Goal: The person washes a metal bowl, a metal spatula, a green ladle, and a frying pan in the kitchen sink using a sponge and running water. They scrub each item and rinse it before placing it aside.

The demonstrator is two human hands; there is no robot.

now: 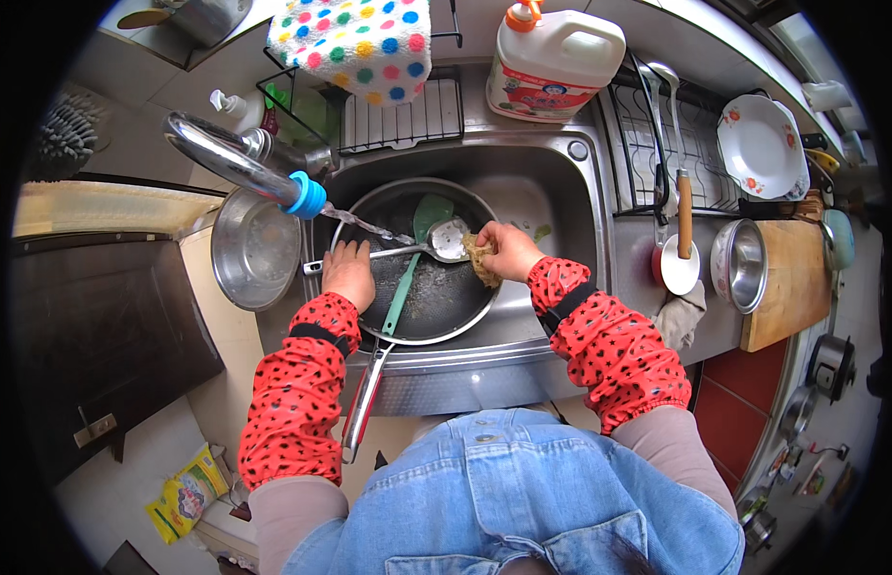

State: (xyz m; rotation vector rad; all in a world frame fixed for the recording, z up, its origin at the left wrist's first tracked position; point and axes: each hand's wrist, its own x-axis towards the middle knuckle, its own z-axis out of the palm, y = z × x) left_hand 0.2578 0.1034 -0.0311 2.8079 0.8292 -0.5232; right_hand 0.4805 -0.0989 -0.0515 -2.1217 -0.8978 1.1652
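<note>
My left hand (347,274) lies over the handle of a metal serving spoon (396,252), holding it across a dark frying pan (446,305) in the sink. The handle's end pokes out left of my fingers; my thumb is hidden. In my right hand (512,251) is a tan scrubber (480,260), pressed against the right edge of the spoon's bowl, which has suds on it. Beneath the spoon, a green spatula (403,291) rests in the pan. Water streams from the faucet (237,162) through its blue nozzle (306,195) towards the spoon.
The pan's handle (365,402) juts over the front rim of the steel sink (489,359). A metal basin (255,248) stands left, a large detergent jug (554,68) behind. To the right are a dish rack (633,144), plates (761,147), a steel bowl (742,266) and a wooden cutting board (794,280).
</note>
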